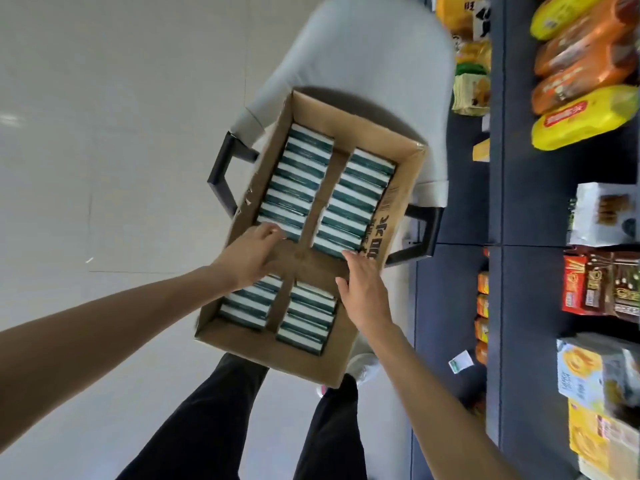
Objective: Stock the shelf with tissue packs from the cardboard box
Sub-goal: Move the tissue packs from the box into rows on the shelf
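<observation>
An open cardboard box (398,216) rests on a pale chair, filled with rows of teal-and-white tissue packs (301,174) standing on edge in two columns. A gap of bare cardboard floor crosses the box's middle. My left hand (251,254) reaches into that gap, its fingers curled at the end pack of the left column; whether it grips the pack is unclear. My right hand (363,285) hovers over the gap beside the right column, fingers straight and holding nothing. The dark shelf (502,202) runs along the right.
The chair (346,57) under the box has black armrests (221,174). Shelf levels on the right carry yellow and orange snack bags (581,116), brown packets and biscuit boxes. My legs in dark trousers stand below the box. Pale floor spreads to the left.
</observation>
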`<state>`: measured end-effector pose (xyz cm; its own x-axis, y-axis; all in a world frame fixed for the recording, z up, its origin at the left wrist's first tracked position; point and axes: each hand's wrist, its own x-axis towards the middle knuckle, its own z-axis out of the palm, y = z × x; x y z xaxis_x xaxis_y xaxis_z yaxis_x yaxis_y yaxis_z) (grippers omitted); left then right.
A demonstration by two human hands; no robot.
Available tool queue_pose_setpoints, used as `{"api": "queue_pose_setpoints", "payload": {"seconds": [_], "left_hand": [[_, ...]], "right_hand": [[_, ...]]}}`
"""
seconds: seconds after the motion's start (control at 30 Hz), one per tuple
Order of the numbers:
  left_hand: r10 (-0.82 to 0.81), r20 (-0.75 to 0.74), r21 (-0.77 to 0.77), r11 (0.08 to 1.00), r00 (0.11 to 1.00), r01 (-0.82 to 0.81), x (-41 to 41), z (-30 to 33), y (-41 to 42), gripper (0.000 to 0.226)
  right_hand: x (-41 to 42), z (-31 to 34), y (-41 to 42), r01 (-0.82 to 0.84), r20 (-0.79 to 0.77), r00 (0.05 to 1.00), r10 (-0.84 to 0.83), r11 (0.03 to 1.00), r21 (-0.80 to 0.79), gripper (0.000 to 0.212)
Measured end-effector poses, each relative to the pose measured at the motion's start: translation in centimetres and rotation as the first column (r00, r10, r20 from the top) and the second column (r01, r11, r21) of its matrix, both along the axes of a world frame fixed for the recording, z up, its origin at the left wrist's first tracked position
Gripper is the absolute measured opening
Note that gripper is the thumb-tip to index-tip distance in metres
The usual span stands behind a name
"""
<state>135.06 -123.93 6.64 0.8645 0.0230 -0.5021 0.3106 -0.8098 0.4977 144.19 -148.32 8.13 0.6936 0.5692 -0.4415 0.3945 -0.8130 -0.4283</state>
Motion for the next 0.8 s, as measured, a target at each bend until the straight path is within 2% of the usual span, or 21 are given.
{"api": "queue_pose_setpoints", "payload": {"seconds": [0.2,0.43,0.63,0.8], "left_hand": [[0.009,-0.012,0.130,0.992,1.000,-0.007,0.5,-6.9,-0.3,0.071],[-0.011,0.052,0.304,0.953,0.999,-0.005,1.0,-10.4,-0.9,0.078],[-0.072,0.006,0.425,0.903,0.997,0.063,2.2,-11.0,-0.8,0.079],[-0.105,0.015,0.456,0.885,0.994,0.087,2.5,-11.0,-0.6,0.063]], "right_hand": [[-0.7,-7.2,2.0,-0.009,0.080,0.997,0.012,0.999,-0.036,0.053],[-0.4,-11.4,2.9,0.004,0.240,0.970,0.026,0.992,-0.124,0.059],[0.5,-12.2,4.0,0.045,0.330,0.944,0.023,0.979,-0.198,0.038],[0.7,-12.6,4.1,0.035,0.356,0.933,0.057,0.969,-0.246,0.022]]}}
